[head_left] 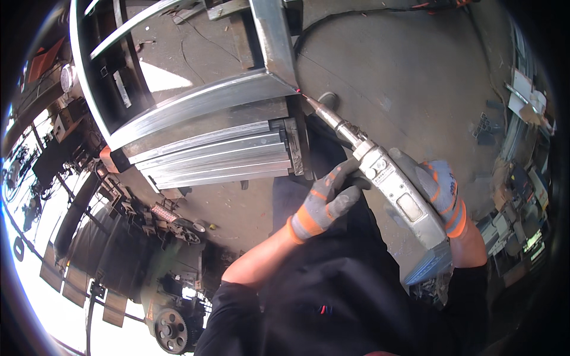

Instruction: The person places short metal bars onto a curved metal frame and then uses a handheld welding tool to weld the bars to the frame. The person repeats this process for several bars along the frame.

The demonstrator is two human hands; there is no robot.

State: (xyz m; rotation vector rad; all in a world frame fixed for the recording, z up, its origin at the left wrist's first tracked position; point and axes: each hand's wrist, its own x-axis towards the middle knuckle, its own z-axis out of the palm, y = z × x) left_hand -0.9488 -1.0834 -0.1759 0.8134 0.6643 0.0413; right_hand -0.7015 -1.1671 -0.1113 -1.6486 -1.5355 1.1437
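Observation:
My right hand (438, 185), in a grey and orange glove, wraps around the side of a silver handheld laser welding gun (396, 193). The gun slants up and left, and its narrow copper-coloured nozzle (312, 103) ends at the corner of a metal frame (276, 50). A small red dot glows on that corner, right at the tip. My left hand (323, 202), gloved alike, is beside the front of the gun's body. Its thumb stands apart from the fingers, whose tips reach the gun's edge; whether they touch it I cannot tell.
Several silver metal bars (217, 155) lie stacked below the frame's near side. A dark cable (332, 22) curves over the concrete floor at the top. Machinery with a large gear wheel (172, 331) stands at lower left. Materials and boxes (525, 98) line the right side.

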